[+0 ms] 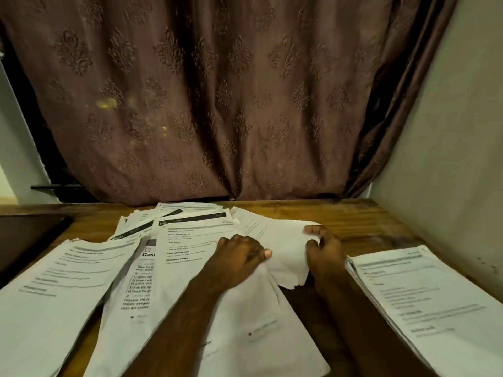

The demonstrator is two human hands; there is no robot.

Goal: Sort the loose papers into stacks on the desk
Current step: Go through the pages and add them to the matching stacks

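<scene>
Printed white papers cover a wooden desk (362, 227). A loose, fanned pile of sheets (190, 240) fills the middle. One neat stack (51, 289) lies at the left, another stack (430, 297) at the right. My left hand (239, 254) rests palm down on the middle pile, fingers together, thumb pointing right. My right hand (324, 246) grips the right edge of a small bundle of blank-faced sheets (285, 248) that lies between the two hands, thumb on top and fingers curled around the edge.
A brown patterned curtain (217, 99) hangs right behind the desk. A pale wall (449, 137) borders the desk on the right. A dark flat object (24, 235) sits at the far left. Bare wood shows at the back right corner.
</scene>
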